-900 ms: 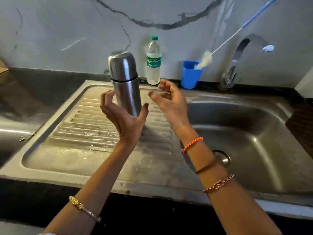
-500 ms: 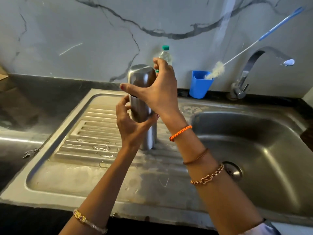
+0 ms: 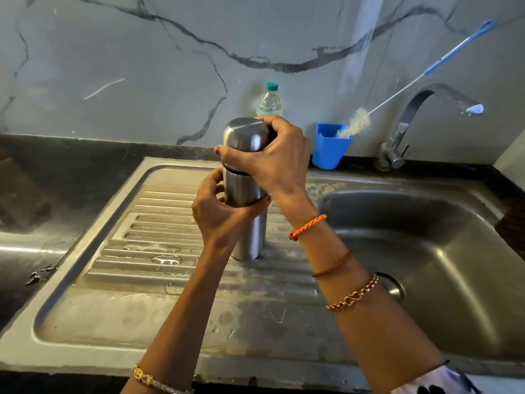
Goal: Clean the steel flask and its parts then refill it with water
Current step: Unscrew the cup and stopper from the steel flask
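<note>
My right hand (image 3: 275,160) has its grip curled round the cap (image 3: 245,135); my left hand (image 3: 218,211) clasps the flask (image 3: 247,223), standing on the draining board (image 3: 159,223). Nothing looks opened yet, so washing and refilling are all ahead.
</note>
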